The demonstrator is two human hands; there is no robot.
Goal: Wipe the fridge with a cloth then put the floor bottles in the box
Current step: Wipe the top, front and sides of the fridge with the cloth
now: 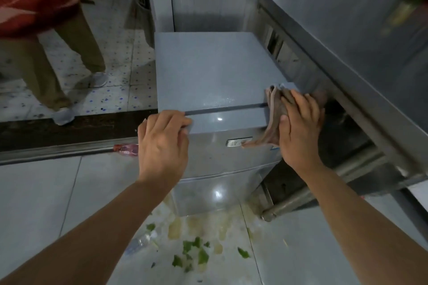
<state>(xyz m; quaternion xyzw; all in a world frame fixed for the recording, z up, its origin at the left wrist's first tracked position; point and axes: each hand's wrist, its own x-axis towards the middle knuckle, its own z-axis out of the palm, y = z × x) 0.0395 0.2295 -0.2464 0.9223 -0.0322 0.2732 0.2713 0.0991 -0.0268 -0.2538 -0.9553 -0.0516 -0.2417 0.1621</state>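
Right hand (pixel 298 127) presses crumpled cloth (pixel 275 111) against glossy fridge (pixel 215 71)

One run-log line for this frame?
phase: wiping | right hand: presses brownish cloth on small grey fridge | left hand: grips fridge's front-left corner | clear plastic floor bottle: untouched

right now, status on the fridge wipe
Left hand grips fridge front corner. Right hand presses cloth on right edge. Plastic bottle on floor, unboxed.
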